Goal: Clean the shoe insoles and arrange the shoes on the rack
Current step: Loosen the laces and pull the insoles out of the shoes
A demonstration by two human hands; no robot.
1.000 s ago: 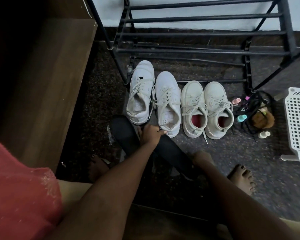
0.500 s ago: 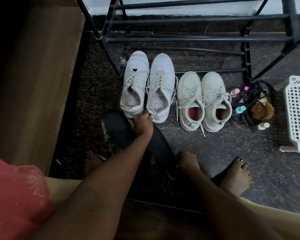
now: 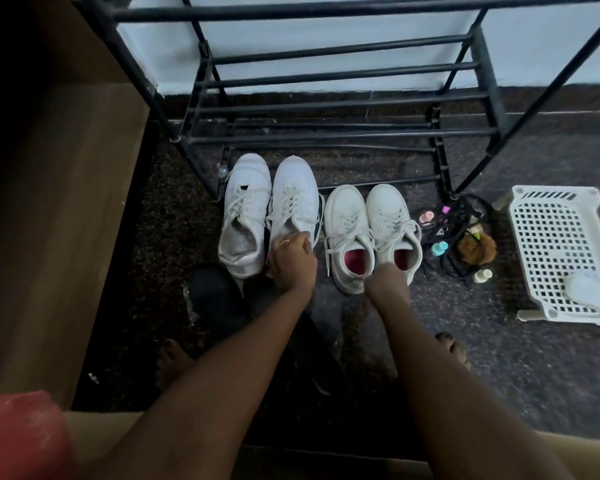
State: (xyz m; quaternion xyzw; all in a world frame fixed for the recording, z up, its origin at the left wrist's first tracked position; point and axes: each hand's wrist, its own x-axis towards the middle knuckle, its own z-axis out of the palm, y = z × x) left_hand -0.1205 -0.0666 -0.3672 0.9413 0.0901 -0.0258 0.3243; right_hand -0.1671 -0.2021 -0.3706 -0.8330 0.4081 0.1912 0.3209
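Head view: four pale sneakers stand in a row on the speckled floor (image 3: pixel 499 358), toes toward the black metal shoe rack (image 3: pixel 326 105), so none of them is on its bars yet. The left hand (image 3: pixel 291 259) is at the heel opening of the second sneaker from the left (image 3: pixel 293 199). Its fingers are curled over the collar and seem to grip it, probably to steady or lift the shoe so that an insole can go in. Just nearer than this shoe, a black insole (image 3: pixel 213 296) lies flat on the floor. A second dark shape (image 3: pixel 316 344), likely its partner, lies partly under the left forearm. Both are out of the shoes, which fits the cleaning step. The right hand (image 3: pixel 387 284) hangs at the heels of the pink-lined pair (image 3: pixel 349 220). It is blurred and seen from the back, so I cannot tell how open it is or whether it holds anything. Some small bottles (image 3: pixel 440 249) lie just right of that pair, and a white plastic basket (image 3: pixel 551 237) stands farther right.
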